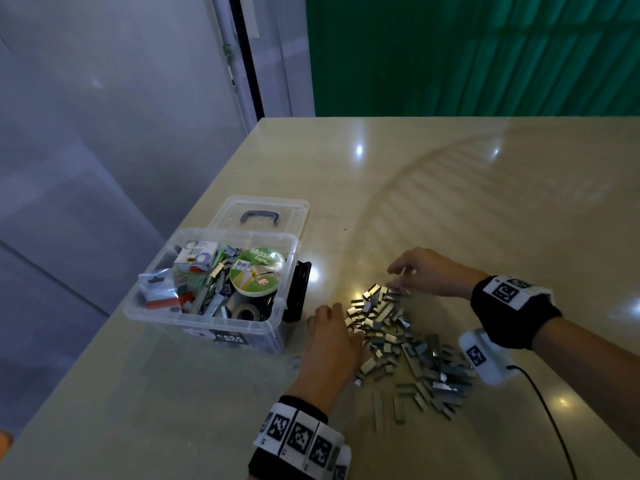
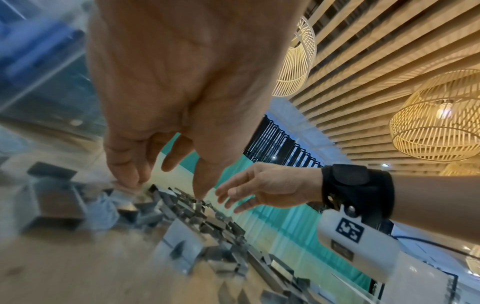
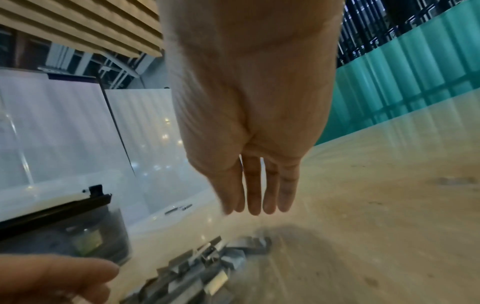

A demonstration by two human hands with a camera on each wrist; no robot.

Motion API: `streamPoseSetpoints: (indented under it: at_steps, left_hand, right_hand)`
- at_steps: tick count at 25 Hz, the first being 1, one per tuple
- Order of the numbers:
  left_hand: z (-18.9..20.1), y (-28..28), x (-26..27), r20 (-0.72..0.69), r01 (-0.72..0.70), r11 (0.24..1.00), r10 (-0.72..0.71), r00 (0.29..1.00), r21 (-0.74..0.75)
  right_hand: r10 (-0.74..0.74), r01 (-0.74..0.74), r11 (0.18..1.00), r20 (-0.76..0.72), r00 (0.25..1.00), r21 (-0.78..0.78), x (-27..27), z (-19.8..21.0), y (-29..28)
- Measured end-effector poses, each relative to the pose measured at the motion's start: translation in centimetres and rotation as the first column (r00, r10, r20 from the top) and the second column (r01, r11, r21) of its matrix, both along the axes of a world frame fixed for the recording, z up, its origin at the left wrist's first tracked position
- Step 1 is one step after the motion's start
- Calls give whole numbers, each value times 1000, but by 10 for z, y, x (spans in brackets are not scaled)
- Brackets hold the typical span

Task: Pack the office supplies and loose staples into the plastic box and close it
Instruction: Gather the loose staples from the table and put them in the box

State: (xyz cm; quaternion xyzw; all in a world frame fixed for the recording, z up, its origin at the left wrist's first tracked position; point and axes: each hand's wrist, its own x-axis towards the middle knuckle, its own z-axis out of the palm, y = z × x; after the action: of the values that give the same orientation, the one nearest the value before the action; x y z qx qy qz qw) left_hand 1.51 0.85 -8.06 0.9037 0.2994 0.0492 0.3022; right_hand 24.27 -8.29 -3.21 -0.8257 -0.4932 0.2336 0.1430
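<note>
café-like interior: wicker lamps (image 2: pixel 439 115), slatted wood ceiling (image 2: pixel 389 41)

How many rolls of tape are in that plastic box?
2: the green-labelled masking tape on top at the box's right, and a grey roll just below it. Others may be buried.

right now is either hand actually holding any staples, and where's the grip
Nothing is held. The left hand lies flat at the near-left edge of the staple pile; the right hand reaches with straight fingers over its far edge. No grip on any staple.
</note>
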Motion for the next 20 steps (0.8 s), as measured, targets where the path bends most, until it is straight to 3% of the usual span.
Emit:
streamPoseSetpoints:
  at_steps: [3, 10, 16, 20]
  left_hand:
    - [6, 2, 6, -104, 18, 999, -21, 994, -32]
    - [-4, 13, 19, -30, 2, 981, -8, 1000, -195]
    - [-6, 17, 16, -8, -28, 968, 27, 1000, -250]
    - [-2, 18, 17, -14, -71, 941, 71, 997, -332]
  right_hand:
    - [81, -74, 989, 47, 996, -130, -10, -15, -4]
    - [71, -69, 991, 20, 997, -114, -31, -19, -9]
    - [43, -46, 991, -31, 999, -123, -41, -16, -18]
    - [12, -14, 999, -40, 999, -50, -45, -19, -20]
